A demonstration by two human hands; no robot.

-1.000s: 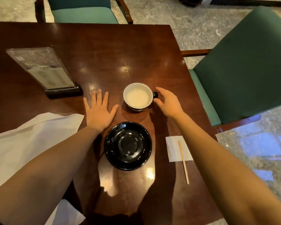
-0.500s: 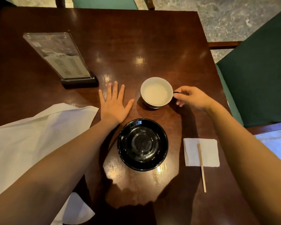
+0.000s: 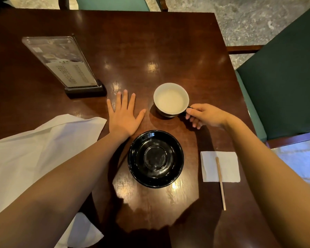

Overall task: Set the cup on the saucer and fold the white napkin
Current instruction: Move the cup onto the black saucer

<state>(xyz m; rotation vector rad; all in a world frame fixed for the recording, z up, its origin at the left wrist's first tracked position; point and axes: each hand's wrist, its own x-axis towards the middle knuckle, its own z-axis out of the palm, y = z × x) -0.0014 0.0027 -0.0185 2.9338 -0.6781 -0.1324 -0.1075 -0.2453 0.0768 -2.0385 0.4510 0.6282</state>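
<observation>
A white cup (image 3: 170,100) with a dark outside stands on the dark wooden table (image 3: 150,42), just beyond the empty black saucer (image 3: 155,158). My right hand (image 3: 207,115) pinches the cup's dark handle on its right side. My left hand (image 3: 125,114) lies flat on the table with fingers spread, left of the cup and touching nothing else. The large white napkin (image 3: 34,153) lies unfolded at the left, partly hidden under my left forearm.
A clear menu stand (image 3: 64,63) on a black base stands at the back left. A small white paper napkin (image 3: 220,166) with a wooden stirrer (image 3: 221,183) across it lies right of the saucer. Green chairs (image 3: 284,83) stand at the right and far side.
My right hand has closed its fingers around the cup's handle. The view has shifted, so everything sits a little further right and lower. My left hand stays flat.
</observation>
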